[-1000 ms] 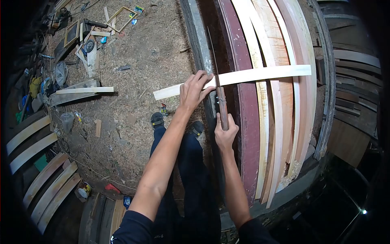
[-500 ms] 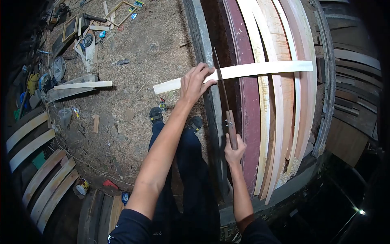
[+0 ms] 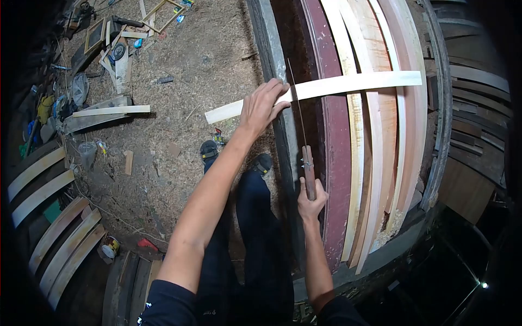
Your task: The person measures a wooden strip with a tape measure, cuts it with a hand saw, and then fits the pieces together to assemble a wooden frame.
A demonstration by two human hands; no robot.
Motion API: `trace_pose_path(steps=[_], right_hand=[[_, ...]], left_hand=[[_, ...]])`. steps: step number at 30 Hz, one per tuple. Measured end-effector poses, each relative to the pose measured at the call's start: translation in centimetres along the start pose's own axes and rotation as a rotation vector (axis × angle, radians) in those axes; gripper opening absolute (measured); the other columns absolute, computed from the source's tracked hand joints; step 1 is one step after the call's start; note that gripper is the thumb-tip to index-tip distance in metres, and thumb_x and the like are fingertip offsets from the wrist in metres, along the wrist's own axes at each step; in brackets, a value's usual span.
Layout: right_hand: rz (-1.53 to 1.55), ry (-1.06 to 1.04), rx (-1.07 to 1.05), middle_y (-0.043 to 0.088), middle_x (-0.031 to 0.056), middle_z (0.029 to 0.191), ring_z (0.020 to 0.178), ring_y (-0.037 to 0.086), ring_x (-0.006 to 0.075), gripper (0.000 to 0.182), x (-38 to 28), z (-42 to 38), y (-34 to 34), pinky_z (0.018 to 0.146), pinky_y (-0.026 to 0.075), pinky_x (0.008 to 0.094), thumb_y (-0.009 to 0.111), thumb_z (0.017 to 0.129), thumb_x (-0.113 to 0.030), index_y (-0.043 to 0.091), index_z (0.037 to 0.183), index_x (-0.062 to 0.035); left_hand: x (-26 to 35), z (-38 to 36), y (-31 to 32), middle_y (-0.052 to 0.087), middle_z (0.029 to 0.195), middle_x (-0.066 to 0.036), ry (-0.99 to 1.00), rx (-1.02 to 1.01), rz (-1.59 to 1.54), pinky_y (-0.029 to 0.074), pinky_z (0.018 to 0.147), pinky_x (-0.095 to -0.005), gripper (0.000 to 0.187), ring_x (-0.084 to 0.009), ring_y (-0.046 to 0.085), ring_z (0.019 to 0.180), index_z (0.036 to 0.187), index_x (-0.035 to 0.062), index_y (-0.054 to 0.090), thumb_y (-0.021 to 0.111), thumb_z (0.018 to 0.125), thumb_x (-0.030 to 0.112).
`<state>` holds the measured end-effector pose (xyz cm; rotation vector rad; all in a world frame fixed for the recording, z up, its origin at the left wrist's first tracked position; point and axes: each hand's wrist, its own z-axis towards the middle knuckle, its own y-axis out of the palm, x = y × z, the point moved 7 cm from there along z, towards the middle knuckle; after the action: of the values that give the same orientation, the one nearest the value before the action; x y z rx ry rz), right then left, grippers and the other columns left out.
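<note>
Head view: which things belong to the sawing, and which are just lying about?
In use:
- handsaw, in the right hand
- pale strip, held by the left hand
- gray beam, beneath the strip

Lying about:
- plastic bag
- small wood offcut
- red scrap

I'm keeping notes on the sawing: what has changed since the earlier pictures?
The right hand has drawn the brown-handled, thin-bladed saw back toward the person, leaving more blade between its handle and the pale, curved wooden strip. Nothing was taken hold of or let go. The left hand keeps its grip on the strip, which still lies across the long dark-red board.
</note>
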<state>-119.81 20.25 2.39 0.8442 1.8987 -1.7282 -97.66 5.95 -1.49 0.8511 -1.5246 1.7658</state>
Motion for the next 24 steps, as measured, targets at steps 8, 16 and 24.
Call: trace_pose_path(steps=[8, 16, 24], right_hand=[[0.157, -0.013, 0.011, 0.031, 0.0080, 0.053, 0.052, 0.033, 0.0055, 0.033, -1.9, 4.7, 1.4, 0.043, 0.030, 0.0289, 0.068, 0.084, -0.013, 0.044, 0.065, 0.0002], [0.184, -0.045, 0.004, 0.034, 0.0115, 0.052, 0.050, 0.033, 0.0068, 0.030, 0.3, 4.3, 1.7, 0.042, 0.031, 0.0301, 0.067, 0.084, -0.010, 0.045, 0.066, -0.0005], [0.173, 0.023, -0.004, 0.031, 0.0104, 0.053, 0.050, 0.033, 0.0084, 0.040, 3.2, -2.6, -2.8, 0.043, 0.030, 0.0324, 0.069, 0.084, -0.020, 0.039, 0.062, -0.0031]], left_hand=[[0.5, 0.1, 0.4, 0.059, 0.102, -0.011, 0.048, 0.003, 0.023, 0.048, 0.072, -0.0397, 0.038, -0.0338, 0.060, 0.088, 0.106, 0.0028, 0.059, 0.071, 0.076, 0.023], [0.1, -0.5, 1.3, 0.061, 0.105, -0.009, -0.003, 0.078, 0.038, 0.050, 0.069, -0.0380, 0.037, -0.0315, 0.063, 0.086, 0.104, 0.0042, 0.060, 0.071, 0.077, 0.026], [-0.4, -0.4, 1.3, 0.062, 0.102, -0.007, -0.054, 0.071, 0.035, 0.050, 0.065, -0.0340, 0.041, -0.0249, 0.065, 0.079, 0.107, 0.0056, 0.061, 0.073, 0.076, 0.029]])
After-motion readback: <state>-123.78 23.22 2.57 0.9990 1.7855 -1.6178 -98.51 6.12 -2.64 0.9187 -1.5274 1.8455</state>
